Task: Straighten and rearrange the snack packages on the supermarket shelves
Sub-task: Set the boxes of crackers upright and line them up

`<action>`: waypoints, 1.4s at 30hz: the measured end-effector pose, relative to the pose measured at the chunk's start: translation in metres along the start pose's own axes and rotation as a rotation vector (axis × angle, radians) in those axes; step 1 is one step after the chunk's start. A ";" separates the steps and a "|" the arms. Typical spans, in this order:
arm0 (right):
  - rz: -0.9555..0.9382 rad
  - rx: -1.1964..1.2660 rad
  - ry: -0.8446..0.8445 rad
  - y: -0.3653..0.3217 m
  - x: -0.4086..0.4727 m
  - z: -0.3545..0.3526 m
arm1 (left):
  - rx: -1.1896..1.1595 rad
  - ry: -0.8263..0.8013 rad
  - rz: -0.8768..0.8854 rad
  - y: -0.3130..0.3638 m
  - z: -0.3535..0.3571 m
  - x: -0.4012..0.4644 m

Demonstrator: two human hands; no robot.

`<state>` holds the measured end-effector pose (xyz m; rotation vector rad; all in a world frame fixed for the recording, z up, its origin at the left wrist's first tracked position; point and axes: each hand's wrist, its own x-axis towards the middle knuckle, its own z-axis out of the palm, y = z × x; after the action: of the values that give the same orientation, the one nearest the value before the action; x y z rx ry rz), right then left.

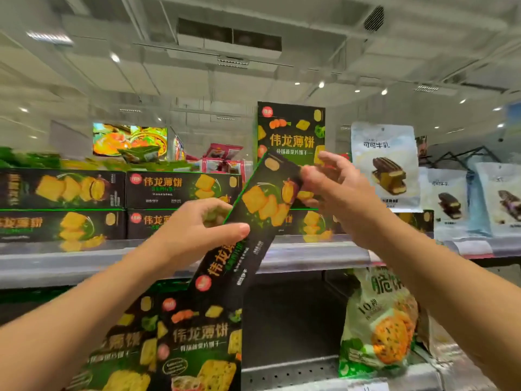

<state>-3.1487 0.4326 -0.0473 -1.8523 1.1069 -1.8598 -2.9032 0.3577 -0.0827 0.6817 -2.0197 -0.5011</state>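
Box (253, 218) tilted midair before top shelf (310, 252); left hand (197, 230) grasping its middle, right hand (338, 190) pinching upper end. Best leveled flat, then slid beside stacked boxes (180, 190), label forward.

Box (253, 213) between both hands: printed cardboard, slight sheen. Shelf (310, 253) behind it: smooth grey metal. Bag (380, 320) under right forearm: glossy plastic.

Your left hand (197, 230) grips a tilted black biscuit box (248, 221) mid-length; your right hand (338, 198) touches its upper end at two o'clock. Matching stacked boxes (180, 190) lie on the top shelf (84, 263) at nine o'clock.
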 end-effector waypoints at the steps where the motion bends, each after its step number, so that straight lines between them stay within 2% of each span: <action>1: -0.080 -0.101 0.068 -0.009 0.014 -0.003 | -0.001 0.029 -0.005 -0.004 -0.009 0.000; 4: -0.274 -0.605 0.175 -0.035 0.062 -0.012 | -0.096 0.073 -0.004 -0.023 -0.027 -0.006; 6: -0.334 -0.942 0.136 -0.048 0.094 -0.013 | -0.149 0.108 0.002 -0.036 -0.034 -0.009; 9: -0.335 -1.196 0.025 -0.062 0.129 -0.002 | -0.195 0.131 0.040 -0.048 -0.036 -0.010; 13: -0.249 -1.240 -0.060 -0.063 0.155 0.019 | -0.263 0.127 0.048 -0.054 -0.036 -0.006; 16: -0.203 -1.290 -0.062 -0.059 0.163 0.022 | -0.266 0.131 0.051 -0.059 -0.037 -0.005; 31: -0.318 -1.402 -0.044 -0.082 0.137 -0.013 | -0.219 0.144 -0.003 -0.051 -0.029 -0.003; 34: -0.403 -1.464 -0.042 -0.090 0.121 -0.018 | -0.240 0.167 -0.018 -0.048 -0.026 -0.004; 42: -0.477 -1.286 -0.074 -0.118 0.036 -0.056 | -0.137 0.200 -0.003 -0.041 -0.018 -0.013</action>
<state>-3.1696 0.5033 0.0667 -2.9825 2.3054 -1.2142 -2.8715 0.3337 -0.1060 0.6255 -1.7805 -0.5455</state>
